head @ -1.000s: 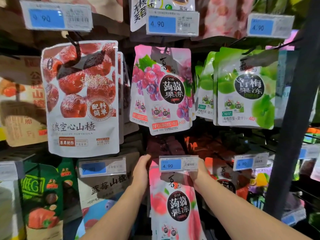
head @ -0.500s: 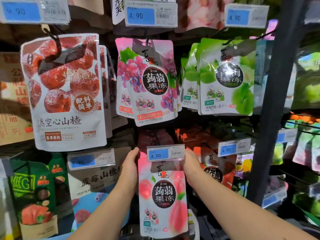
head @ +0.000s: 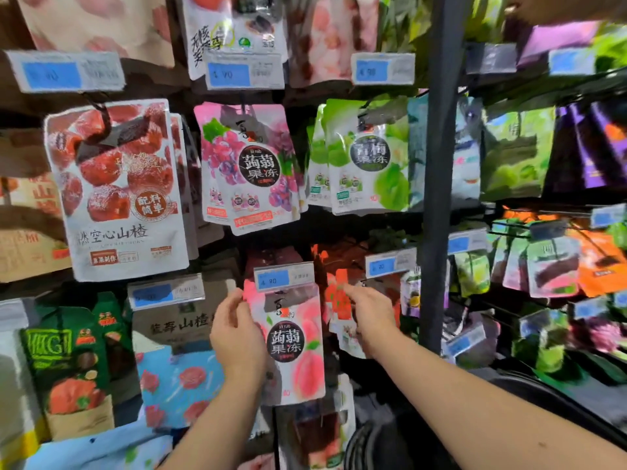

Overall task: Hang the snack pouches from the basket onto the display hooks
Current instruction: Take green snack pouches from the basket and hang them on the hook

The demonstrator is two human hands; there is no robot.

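A pink peach jelly pouch (head: 298, 347) hangs from a display hook under the 4.90 price tag (head: 284, 277), in the lower middle of the rack. My left hand (head: 237, 337) lies against the pouch's left edge with relaxed fingers, the thumb near its upper corner. To the right of the pouch my right hand (head: 369, 313) hovers apart from it, fingers loosely extended and holding nothing. The hook itself is hidden behind the tag.
A grape jelly pouch (head: 251, 167) and green plum pouches (head: 366, 157) hang above, with a hawthorn pouch (head: 118, 188) to the upper left. A dark upright post (head: 437, 171) stands right of my hands. A dark rounded object (head: 366, 446) sits at the bottom.
Both hands have come off the top of the peach pouch. The right hand moved away to the right; the left slid down along the pouch's left edge.
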